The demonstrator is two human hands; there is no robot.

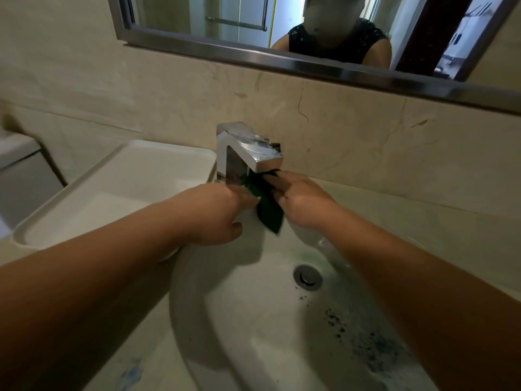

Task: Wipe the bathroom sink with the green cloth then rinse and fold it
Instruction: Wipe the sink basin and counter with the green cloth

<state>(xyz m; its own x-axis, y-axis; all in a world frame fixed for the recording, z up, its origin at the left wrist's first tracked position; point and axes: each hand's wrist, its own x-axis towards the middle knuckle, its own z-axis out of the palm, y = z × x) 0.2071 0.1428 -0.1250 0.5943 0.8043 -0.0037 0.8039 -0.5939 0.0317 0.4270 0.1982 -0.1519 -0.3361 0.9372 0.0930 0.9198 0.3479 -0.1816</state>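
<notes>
The green cloth (270,212) hangs under the spout of the chrome faucet (244,152), above the back of the white sink basin (239,320). My left hand (217,213) holds the cloth's left edge with its fingertips. From the right, my right hand (298,197) pinches the cloth's upper edge just below the spout. A lower corner of the cloth points down into the basin. Dark specks and bluish stains mark the basin's right side near the drain (308,277). I cannot make out running water.
A white plastic tray (118,176) lies on the counter left of the faucet. A mirror with a metal frame (310,66) hangs on the beige marble wall and reflects a person. The marble counter (423,215) extends to the right.
</notes>
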